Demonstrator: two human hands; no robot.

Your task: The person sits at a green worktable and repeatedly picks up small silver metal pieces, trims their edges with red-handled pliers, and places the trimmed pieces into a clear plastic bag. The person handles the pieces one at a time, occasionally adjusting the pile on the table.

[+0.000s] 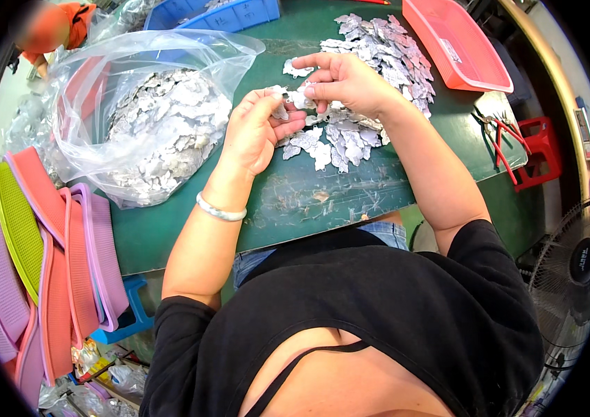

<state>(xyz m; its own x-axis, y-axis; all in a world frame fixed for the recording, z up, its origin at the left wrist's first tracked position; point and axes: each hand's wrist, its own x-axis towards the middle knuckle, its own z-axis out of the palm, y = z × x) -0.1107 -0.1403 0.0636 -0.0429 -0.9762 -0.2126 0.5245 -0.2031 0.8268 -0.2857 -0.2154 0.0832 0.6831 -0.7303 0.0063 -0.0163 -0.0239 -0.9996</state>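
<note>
My left hand [256, 128] pinches a thin, silvery-grey, irregular flat metal piece [280, 110] between thumb and fingers. Close against it, my right hand [345, 82] has its thumb and index finger closed on a similar metal piece [300, 98]; whether the two pieces are joined I cannot tell. One loose metal piece [297, 69] lies on the green table just beyond my hands. Beneath and beyond the right hand spreads a heap of such metal pieces [388, 52]. To the left, a clear plastic bag [190, 45] stands open with many more inside.
A blue crate [229, 15] sits at the far edge, a pink tray [458, 52] far right. Red-handled pliers [500, 139] lie at the table's right edge, near a red stool [541, 149]. Coloured baskets [45, 257] stack at left; a fan [572, 271] stands right. A person in orange [55, 31] is far left.
</note>
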